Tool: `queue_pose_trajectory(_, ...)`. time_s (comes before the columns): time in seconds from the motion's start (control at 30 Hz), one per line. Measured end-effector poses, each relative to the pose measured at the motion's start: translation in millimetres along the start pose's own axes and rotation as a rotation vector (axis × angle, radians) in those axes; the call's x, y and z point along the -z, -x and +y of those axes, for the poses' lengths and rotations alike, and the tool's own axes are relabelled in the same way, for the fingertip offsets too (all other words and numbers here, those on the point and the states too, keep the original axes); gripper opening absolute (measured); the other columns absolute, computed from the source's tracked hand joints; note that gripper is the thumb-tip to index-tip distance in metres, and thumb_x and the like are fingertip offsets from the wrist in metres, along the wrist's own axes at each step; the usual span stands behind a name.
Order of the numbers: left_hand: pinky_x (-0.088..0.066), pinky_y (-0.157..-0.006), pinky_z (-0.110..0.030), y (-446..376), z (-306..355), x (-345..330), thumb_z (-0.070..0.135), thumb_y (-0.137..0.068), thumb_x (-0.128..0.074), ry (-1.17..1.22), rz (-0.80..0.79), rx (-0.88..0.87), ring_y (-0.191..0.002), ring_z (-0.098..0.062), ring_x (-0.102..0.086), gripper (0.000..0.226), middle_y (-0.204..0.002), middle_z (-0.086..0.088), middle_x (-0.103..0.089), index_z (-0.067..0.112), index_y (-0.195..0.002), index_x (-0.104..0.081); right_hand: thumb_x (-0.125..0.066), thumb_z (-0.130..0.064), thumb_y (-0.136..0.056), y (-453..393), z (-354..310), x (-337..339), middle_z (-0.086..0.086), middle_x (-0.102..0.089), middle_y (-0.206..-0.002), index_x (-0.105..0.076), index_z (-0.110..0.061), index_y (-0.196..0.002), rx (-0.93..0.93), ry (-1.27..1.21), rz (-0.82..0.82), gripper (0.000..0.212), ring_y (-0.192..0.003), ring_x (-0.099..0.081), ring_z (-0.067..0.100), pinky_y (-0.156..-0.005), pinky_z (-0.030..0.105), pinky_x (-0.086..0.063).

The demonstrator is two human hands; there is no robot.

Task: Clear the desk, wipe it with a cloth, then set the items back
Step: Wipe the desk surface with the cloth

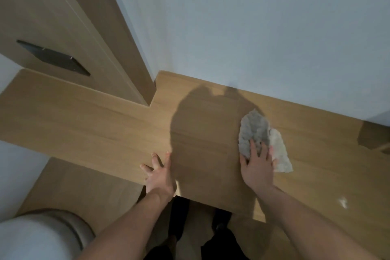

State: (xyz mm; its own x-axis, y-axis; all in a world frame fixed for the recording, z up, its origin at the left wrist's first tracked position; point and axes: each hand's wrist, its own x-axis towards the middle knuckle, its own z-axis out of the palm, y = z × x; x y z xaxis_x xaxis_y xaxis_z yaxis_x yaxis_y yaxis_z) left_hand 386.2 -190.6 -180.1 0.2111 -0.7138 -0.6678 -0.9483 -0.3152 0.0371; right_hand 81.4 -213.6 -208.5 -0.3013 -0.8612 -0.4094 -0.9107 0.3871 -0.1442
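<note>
A crumpled grey-white cloth (259,133) lies on the light wooden desk (101,129), right of the middle. My right hand (258,167) presses flat on the near part of the cloth, fingers spread and straight. At the desk's front edge, left of that, my left hand (158,173) rests on the bare wood with its fingers spread. No other items show on the desktop near the hands.
A tall wooden cabinet (69,34) with a dark recessed handle (54,58) stands at the back left, against the pale wall. A white round object (40,236) sits low at the left. A dark shape (374,137) shows at the desk's right edge.
</note>
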Motion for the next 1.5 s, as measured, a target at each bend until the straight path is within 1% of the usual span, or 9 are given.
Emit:
queue_pose_trajectory(0.23,-0.051,-0.106,-0.051,3.4,3.7,5.9,0.022,-0.078,-0.090,-0.089,-0.024,-0.009,-0.151,-0.058,-0.003,0.139,-0.169,-0.013,0.017,0.034,-0.160,0.021,-0.067,-0.022,-0.088,147.1,-20.5,-55.2,-0.008,-0.046,-0.152,-0.053,-0.037,-0.140,0.449,-0.209,-0.060,0.056,-0.147,-0.041,0.022,-0.117,0.045,-0.041)
queue_pose_trajectory(0.33,-0.054,-0.102,-0.050,4.0,3.7,6.9,0.020,-0.078,-0.089,-0.089,-0.012,0.003,-0.151,-0.057,-0.001,0.137,-0.169,-0.011,0.020,0.035,-0.161,0.019,-0.064,-0.015,-0.094,139.5,-15.6,-31.3,-0.014,-0.045,-0.150,-0.053,-0.040,-0.139,0.342,-0.388,-0.056,0.053,-0.142,-0.046,0.013,-0.115,0.034,-0.043)
queue_pose_trajectory(0.53,-0.053,-0.104,-0.053,1.2,2.4,4.2,0.025,-0.078,-0.091,-0.122,-0.022,-0.011,-0.151,-0.059,-0.001,0.138,-0.168,-0.012,0.023,0.035,-0.161,0.020,-0.063,-0.015,-0.099,99.5,14.8,48.7,-0.001,-0.044,-0.157,-0.055,-0.031,-0.142,0.135,-0.507,0.281,0.047,-0.145,-0.042,0.019,-0.120,0.042,-0.038)
queue_pose_trajectory(0.83,-0.049,-0.109,-0.051,8.3,-13.1,13.7,0.043,-0.081,-0.086,-0.168,-0.058,-0.134,-0.151,-0.057,0.001,0.126,-0.169,-0.010,0.022,0.041,-0.161,0.011,-0.052,-0.011,-0.097,163.1,-32.8,-66.4,0.003,-0.028,-0.165,-0.053,-0.024,-0.136,-0.186,-0.420,0.053,0.041,-0.152,-0.028,0.034,-0.119,0.053,-0.033)
queue_pose_trajectory(1.0,-0.022,-0.125,-0.056,20.2,-30.3,40.5,0.048,-0.088,-0.074,-0.229,-0.145,-0.317,-0.157,-0.038,-0.012,0.093,-0.171,-0.012,0.003,0.038,-0.163,-0.019,-0.055,-0.019,-0.103,180.4,-119.7,-64.1,-0.005,-0.038,-0.159,-0.051,-0.027,-0.143,-0.119,-0.617,-0.024,0.040,-0.151,-0.030,0.016,-0.125,0.037,-0.031)
queue_pose_trajectory(1.1,-0.048,-0.107,-0.041,32.9,-50.0,50.4,0.040,-0.094,-0.069,0.074,-0.096,-0.365,-0.126,-0.026,-0.058,0.033,-0.129,0.000,-0.062,0.022,-0.122,-0.067,-0.054,-0.024,-0.105,174.3,-153.1,-31.9,-0.012,-0.056,-0.128,-0.055,-0.029,-0.136,-0.043,-0.824,-0.099,0.031,-0.125,-0.054,0.012,-0.104,0.027,-0.044)
queue_pose_trajectory(1.2,-0.057,-0.071,-0.030,36.1,-69.9,54.8,0.041,-0.090,-0.073,0.376,0.056,-0.284,-0.080,-0.014,-0.066,0.020,-0.085,0.007,-0.066,0.032,-0.077,-0.061,-0.058,-0.034,-0.103,160.6,-166.5,-10.5,-0.006,-0.046,-0.151,-0.049,-0.037,-0.141,0.108,-0.759,-0.080,0.039,-0.137,-0.047,0.018,-0.113,0.035,-0.043)
queue_pose_trajectory(1.33,-0.047,-0.086,-0.031,44.7,-80.3,54.6,0.057,-0.084,-0.072,0.374,0.244,-0.408,-0.108,-0.011,-0.059,0.026,-0.115,0.018,-0.054,0.032,-0.093,-0.069,-0.063,-0.048,-0.097,167.7,-145.5,-1.7,-0.003,-0.009,-0.172,-0.028,-0.034,-0.161,0.133,-0.609,-0.160,0.074,-0.158,-0.014,0.022,-0.127,0.041,-0.024)
queue_pose_trajectory(1.5,-0.032,-0.122,-0.040,44.4,-55.3,33.9,0.040,-0.084,-0.071,0.165,0.195,-0.744,-0.151,-0.018,-0.027,0.061,-0.161,0.008,-0.030,0.038,-0.142,-0.051,-0.065,-0.032,-0.098,212.8,-70.3,-6.5,-0.012,-0.022,-0.166,-0.033,-0.038,-0.159,-0.102,-0.679,-0.101,0.069,-0.155,-0.019,0.010,-0.123,0.029,-0.024)
